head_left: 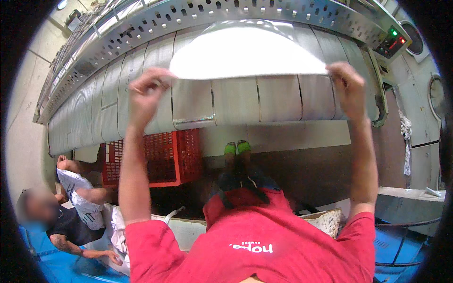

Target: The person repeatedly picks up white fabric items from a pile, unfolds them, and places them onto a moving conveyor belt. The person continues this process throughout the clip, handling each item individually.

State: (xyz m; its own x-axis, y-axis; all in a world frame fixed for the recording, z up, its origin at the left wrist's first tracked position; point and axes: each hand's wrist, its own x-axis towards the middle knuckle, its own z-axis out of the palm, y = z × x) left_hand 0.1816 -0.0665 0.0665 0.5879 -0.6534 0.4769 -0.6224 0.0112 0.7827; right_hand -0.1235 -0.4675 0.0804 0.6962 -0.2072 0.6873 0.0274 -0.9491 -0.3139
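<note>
A white cloth is stretched between my two hands, its near edge pulled almost straight and its far part lying over the feed belts of a flatwork ironing machine. My left hand pinches the cloth's corner at the left. At the right, my right hand grips the opposite corner. Both hands are raised above the wide grey feed belts, which run side by side with dark gaps between them. Beyond the cloth stands the machine's perforated metal guard.
A red plastic crate stands on the floor below the belts at left. Another person sits at the lower left, one hand near white cloths. A control panel with green and red lights is at upper right.
</note>
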